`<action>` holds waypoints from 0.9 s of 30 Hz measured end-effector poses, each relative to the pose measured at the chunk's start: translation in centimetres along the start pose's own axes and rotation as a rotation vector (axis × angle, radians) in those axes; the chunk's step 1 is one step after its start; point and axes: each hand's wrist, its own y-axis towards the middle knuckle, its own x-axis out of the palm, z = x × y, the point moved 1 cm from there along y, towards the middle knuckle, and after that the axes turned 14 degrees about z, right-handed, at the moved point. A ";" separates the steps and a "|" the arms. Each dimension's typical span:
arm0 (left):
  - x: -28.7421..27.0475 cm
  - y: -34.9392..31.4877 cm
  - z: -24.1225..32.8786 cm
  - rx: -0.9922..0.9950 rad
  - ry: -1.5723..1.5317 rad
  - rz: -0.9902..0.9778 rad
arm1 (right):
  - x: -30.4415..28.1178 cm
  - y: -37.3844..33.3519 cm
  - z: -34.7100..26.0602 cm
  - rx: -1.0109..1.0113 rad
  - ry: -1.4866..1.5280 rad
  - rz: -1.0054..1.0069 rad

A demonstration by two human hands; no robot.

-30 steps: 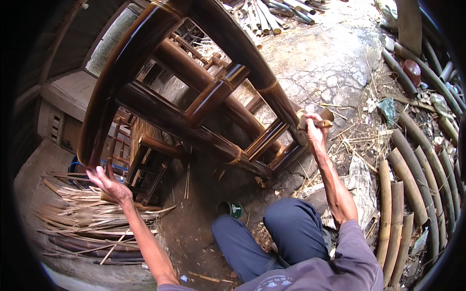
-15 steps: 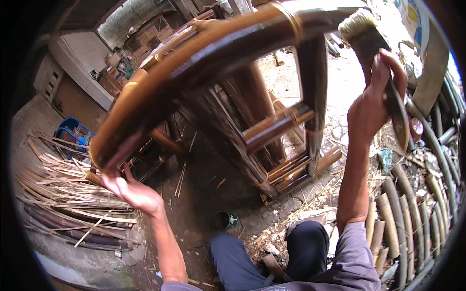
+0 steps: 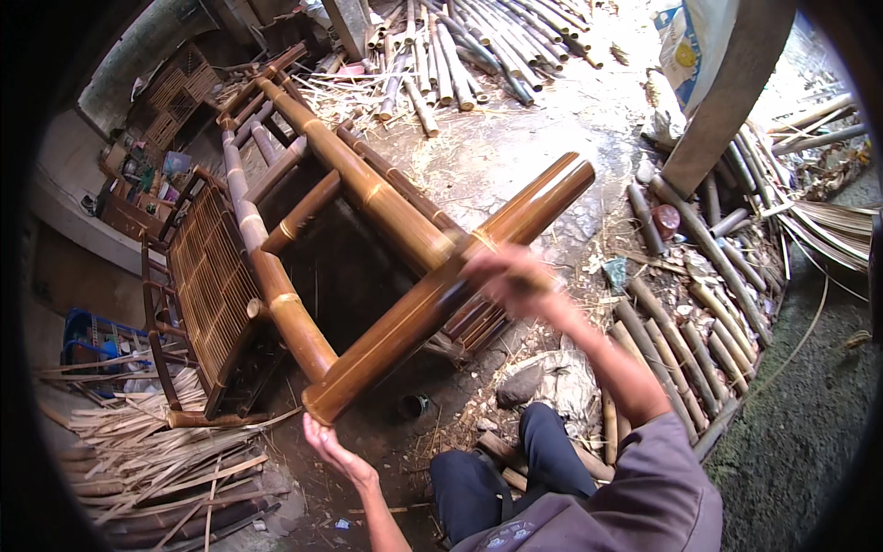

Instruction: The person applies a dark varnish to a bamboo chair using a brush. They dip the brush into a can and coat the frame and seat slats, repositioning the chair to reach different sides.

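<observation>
A big varnished bamboo chair lies tipped over in front of me, its slatted seat facing left. One thick brown leg slants from upper right down toward me. My left hand is under the lower end of that leg, fingers touching it. My right hand is blurred and wraps over the same leg near its middle. My knees in dark trousers are below.
Cut bamboo poles are heaped at the top. Curved bamboo pieces line the right side by a concrete post. Split bamboo strips lie at the lower left near a blue crate. A small can and a stone sit near my knees.
The chair has swung down from overhead and now lies lower, with one leg pointing at me. My right hand came down from high on the right onto that leg; the brush it held no longer shows.
</observation>
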 end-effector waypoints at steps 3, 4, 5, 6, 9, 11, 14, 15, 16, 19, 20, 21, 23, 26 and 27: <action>0.7 0.3 3.7 -0.204 0.132 0.010 | -12.8 5.6 8.4 0.076 -0.359 0.255; 1.6 0.4 4.2 -0.183 0.164 -0.010 | -16.9 6.2 11.3 0.226 -0.399 0.424; 1.9 0.4 3.8 -0.164 0.211 0.012 | -18.3 7.1 11.7 0.131 -0.730 0.473; 2.7 0.6 3.7 -0.173 0.216 -0.005 | -18.5 7.4 12.3 0.183 -0.803 0.423; 4.4 1.5 6.5 -0.302 0.255 -0.045 | -13.0 3.9 11.4 0.191 -0.808 0.210; 2.8 2.1 5.8 -0.321 0.316 -0.039 | -5.6 0.7 6.1 0.442 -0.337 0.188; 1.1 2.4 3.5 -0.343 0.260 0.016 | 1.5 -2.5 -1.2 0.303 -0.188 0.007; 0.4 2.4 2.1 -0.335 0.248 0.047 | 2.1 -2.1 -3.5 0.072 -0.266 -0.158; 1.3 2.3 4.4 -0.406 0.264 0.053 | 1.6 -1.8 -3.2 0.254 -0.163 -0.085; 0.5 1.9 1.5 -0.384 0.227 0.070 | 1.1 -0.5 -4.8 0.540 -0.028 0.173; 1.0 1.8 0.9 -0.407 0.271 0.043 | 1.8 -0.9 -5.6 0.482 -0.067 0.120; 2.6 1.1 4.6 -0.396 0.168 0.007 | 1.5 -1.9 -5.8 0.424 -0.141 0.082; 0.5 0.0 2.8 -0.319 0.305 -0.006 | 3.3 -5.7 -5.4 0.363 -0.004 -0.113; -4.7 -3.7 0.7 -0.560 0.227 0.078 | 4.7 -3.5 -11.1 0.502 0.006 -0.509; -7.2 -5.6 -0.9 -0.622 0.326 0.088 | 4.9 -3.4 -12.1 0.540 0.015 -0.508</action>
